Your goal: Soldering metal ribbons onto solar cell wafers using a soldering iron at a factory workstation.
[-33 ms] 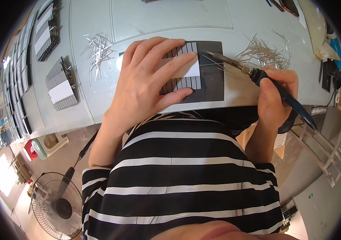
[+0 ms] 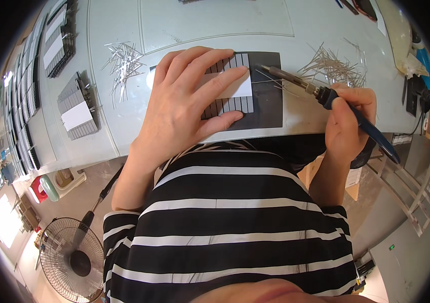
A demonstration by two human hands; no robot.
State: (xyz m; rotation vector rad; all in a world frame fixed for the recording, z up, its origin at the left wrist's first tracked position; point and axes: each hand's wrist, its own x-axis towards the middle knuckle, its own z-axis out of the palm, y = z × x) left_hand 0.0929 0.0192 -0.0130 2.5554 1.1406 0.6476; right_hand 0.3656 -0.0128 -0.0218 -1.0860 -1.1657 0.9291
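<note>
My left hand (image 2: 187, 93) lies spread over a row of narrow grey strips (image 2: 243, 104) set side by side, with a white band (image 2: 240, 90) across their middle. Its thumb rests at the near edge and its fingertips reach the far edge. Beneath the strips is a dark flat board (image 2: 268, 113). In my right hand (image 2: 351, 118) is a soldering iron (image 2: 364, 123), its handle gripped between thumb and fingers. The metal tip points left, above the board's right part. A few thin silver wires (image 2: 270, 81) lie just below the tip; whether it touches them I cannot tell.
Loose piles of thin silver wires lie left (image 2: 124, 65) and right (image 2: 333, 68) of the board. A similar banded strip panel (image 2: 77, 113) sits farther left, near stacked panels (image 2: 58, 45). Black cords (image 2: 419, 96) are at the right edge. A fan (image 2: 73, 260) stands below left.
My right thumb has shifted slightly on the soldering iron's handle. Otherwise the hands, strips and board look the same.
</note>
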